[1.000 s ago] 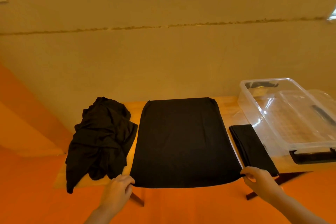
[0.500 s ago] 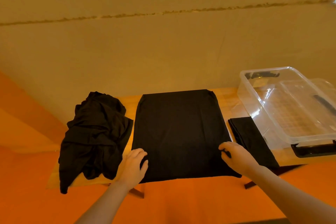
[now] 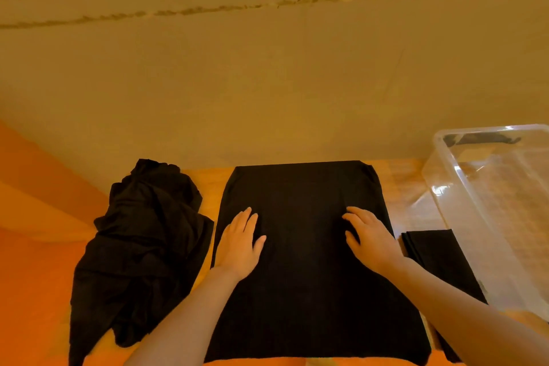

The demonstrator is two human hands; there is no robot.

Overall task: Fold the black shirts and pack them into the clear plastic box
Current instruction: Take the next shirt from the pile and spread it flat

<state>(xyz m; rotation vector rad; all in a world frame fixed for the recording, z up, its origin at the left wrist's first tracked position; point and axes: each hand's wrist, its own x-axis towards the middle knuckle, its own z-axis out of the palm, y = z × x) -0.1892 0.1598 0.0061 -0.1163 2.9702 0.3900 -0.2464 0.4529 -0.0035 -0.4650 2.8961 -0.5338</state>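
Black shirt (image 3: 300,246) spread flat, both hands' straight fingers (image 3: 248,221) pressing it

Wall (image 3: 267,83): plain, yellowish-tan, rising beyond the hands and filling the upper view.
Crack (image 3: 267,4): rough, uneven line running across the wall, high above both hands, climbing slightly toward the right.
Table (image 3: 211,184): warm wood top under the hands, bare strips showing beside them.
Floor (image 3: 35,246): orange, left of the left hand.
Light: warm, amber-toned, even.
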